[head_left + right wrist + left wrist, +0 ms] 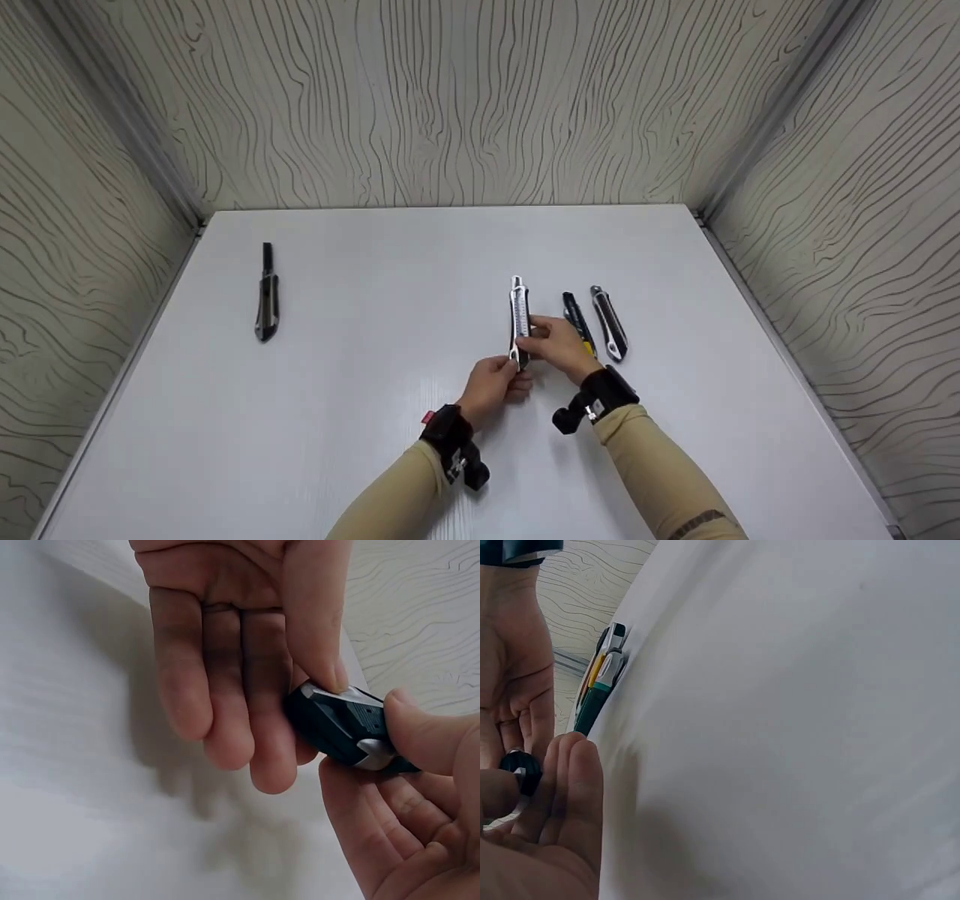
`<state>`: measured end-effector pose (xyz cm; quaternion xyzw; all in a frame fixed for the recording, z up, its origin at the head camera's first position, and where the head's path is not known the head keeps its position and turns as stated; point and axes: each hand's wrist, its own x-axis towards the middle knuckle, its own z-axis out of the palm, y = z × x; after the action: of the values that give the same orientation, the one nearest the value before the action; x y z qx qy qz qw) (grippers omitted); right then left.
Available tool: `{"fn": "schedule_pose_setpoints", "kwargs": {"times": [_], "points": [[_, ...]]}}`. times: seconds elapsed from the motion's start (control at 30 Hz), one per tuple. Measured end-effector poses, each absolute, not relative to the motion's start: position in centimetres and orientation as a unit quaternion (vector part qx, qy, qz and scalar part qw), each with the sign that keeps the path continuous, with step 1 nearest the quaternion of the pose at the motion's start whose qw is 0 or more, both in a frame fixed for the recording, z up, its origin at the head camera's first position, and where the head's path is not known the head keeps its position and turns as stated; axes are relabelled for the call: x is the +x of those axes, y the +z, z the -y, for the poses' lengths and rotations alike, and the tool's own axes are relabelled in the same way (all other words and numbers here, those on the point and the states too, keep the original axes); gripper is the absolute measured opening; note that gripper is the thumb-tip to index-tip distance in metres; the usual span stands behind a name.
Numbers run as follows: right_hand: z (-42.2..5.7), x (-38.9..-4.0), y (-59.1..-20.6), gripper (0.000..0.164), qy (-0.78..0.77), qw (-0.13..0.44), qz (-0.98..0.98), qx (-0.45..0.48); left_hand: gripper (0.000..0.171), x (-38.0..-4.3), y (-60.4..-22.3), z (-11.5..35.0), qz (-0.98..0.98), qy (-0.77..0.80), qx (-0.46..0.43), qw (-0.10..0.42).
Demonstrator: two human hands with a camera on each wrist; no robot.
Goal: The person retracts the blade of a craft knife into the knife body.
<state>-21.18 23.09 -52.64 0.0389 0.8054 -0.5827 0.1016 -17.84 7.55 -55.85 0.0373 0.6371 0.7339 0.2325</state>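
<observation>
A silver and black utility knife is held upright between both hands near the middle of the table, its narrow tip pointing away. My left hand pinches its near end between thumb and fingers. My right hand pinches its side with thumb and index finger. In the right wrist view, the knife's dark end shows between both thumbs, while the right hand's other fingers hang extended. In the left wrist view, the end of the knife is mostly hidden by the left hand.
Beside the right hand lie a black and yellow utility knife, partly hidden by that hand, and a silver and dark one. A further utility knife lies far left on the white table. Wood-patterned walls enclose the table.
</observation>
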Motion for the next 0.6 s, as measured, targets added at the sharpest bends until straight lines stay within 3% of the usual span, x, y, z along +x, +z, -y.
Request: {"fn": "schedule_pose_setpoints", "kwargs": {"times": [0.6], "points": [[-26.2, -20.3, -53.4, 0.05, -0.548, 0.092, -0.827, 0.08, 0.031, -17.6, -56.1, -11.0, -0.625, 0.732, 0.042, 0.268]]}}
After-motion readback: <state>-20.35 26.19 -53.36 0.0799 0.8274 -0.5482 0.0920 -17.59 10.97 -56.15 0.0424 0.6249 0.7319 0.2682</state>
